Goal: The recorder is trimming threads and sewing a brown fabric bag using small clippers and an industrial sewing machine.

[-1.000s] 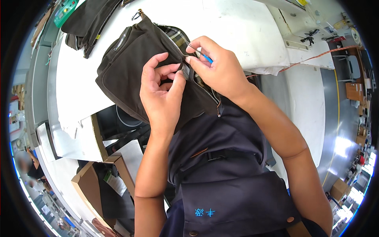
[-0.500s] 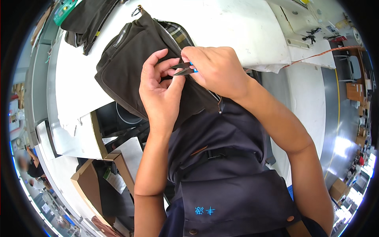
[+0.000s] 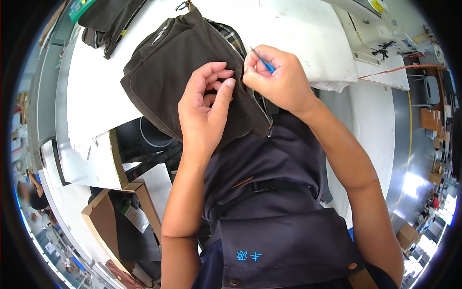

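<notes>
A dark brown fabric bag (image 3: 161, 79) with metal zippers lies across the table edge and over my lap. Along its right side the zipper (image 3: 236, 53) stands apart, and checked lining (image 3: 228, 32) shows inside. My left hand (image 3: 204, 103) is over the bag's front, fingers curled, thumb tip close to the middle fingertip. Whatever may lie between them is too small to make out. Beside the zipper, my right hand (image 3: 279, 77) is closed around small thread snips (image 3: 266, 64) with a blue handle. Their thin blade points up and left, away from my left hand.
Another dark bag (image 3: 108, 21) lies at the far left of the white table (image 3: 293, 33). An open cardboard box (image 3: 101, 216) stands below the table at left. Metal machine parts (image 3: 370, 53) and an orange cord (image 3: 399, 71) are at the far right.
My right hand has drawn the snips up and right, away from my left fingers, and the blades have turned upward. My left hand and the bag sit slightly farther right in the view.
</notes>
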Motion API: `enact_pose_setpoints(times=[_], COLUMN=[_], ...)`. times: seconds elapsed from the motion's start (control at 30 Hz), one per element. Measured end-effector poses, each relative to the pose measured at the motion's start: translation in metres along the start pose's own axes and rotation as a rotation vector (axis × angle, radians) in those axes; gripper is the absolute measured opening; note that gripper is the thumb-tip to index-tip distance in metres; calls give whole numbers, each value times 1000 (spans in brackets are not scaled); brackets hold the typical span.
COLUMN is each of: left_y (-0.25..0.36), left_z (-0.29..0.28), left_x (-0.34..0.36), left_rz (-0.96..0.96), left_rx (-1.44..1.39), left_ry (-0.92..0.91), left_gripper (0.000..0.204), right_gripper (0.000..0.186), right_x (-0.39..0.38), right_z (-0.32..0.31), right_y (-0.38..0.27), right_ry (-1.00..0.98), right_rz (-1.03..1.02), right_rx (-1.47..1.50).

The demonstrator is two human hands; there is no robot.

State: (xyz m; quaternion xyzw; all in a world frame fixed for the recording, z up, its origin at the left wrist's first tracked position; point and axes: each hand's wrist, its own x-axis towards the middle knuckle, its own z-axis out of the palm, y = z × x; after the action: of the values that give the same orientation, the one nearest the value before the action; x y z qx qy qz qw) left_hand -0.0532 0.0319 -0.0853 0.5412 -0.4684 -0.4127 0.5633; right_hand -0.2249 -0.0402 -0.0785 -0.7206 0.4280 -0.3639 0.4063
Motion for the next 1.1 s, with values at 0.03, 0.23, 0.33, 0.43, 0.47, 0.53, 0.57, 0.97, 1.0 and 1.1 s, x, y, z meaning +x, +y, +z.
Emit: enact_pose_setpoints(times=[0.03, 0.23, 0.33, 0.43, 0.47, 0.53, 0.57, 0.97, 1.0, 1.1], left_y=[-1, 9, 5, 1, 0, -1, -1, -3, -3, -5], left_z=[-2, 3, 1, 4, 4, 4, 3, 2, 2, 4], left_x=[1, 5, 4, 5, 5, 5, 5, 5, 5, 5], left_rz=[3, 6, 20, 33, 33, 51, 50, 48, 48, 69], left_rx=[37, 207, 190, 178, 179, 138, 142, 224, 222, 228], left_ry=[-29, -53, -40, -11, -10, -14, -13, -24, -15, -1], left_gripper=[38, 46, 49, 45, 45, 41, 41, 31, 30, 28], right_gripper=[14, 18, 21, 23, 23, 24, 24, 28, 29, 29], right_x=[-5, -6, -3, -3, -2, -2, -1, -2, -2, -6], right_z=[3, -21, -20, -16, -15, -12, -14, -13, -12, -6], right_y=[-1, -10, -9, -3, -3, -2, -3, 0, -1, 5], right_ry=[-41, 72, -11, -45, -61, -5, -35, -204, -206, -146], right_rz=[-16, 240, 228, 191, 184, 169, 211, 284, 311, 169], right_rx=[-11, 177, 190, 196, 192, 204, 187, 332, 336, 339])
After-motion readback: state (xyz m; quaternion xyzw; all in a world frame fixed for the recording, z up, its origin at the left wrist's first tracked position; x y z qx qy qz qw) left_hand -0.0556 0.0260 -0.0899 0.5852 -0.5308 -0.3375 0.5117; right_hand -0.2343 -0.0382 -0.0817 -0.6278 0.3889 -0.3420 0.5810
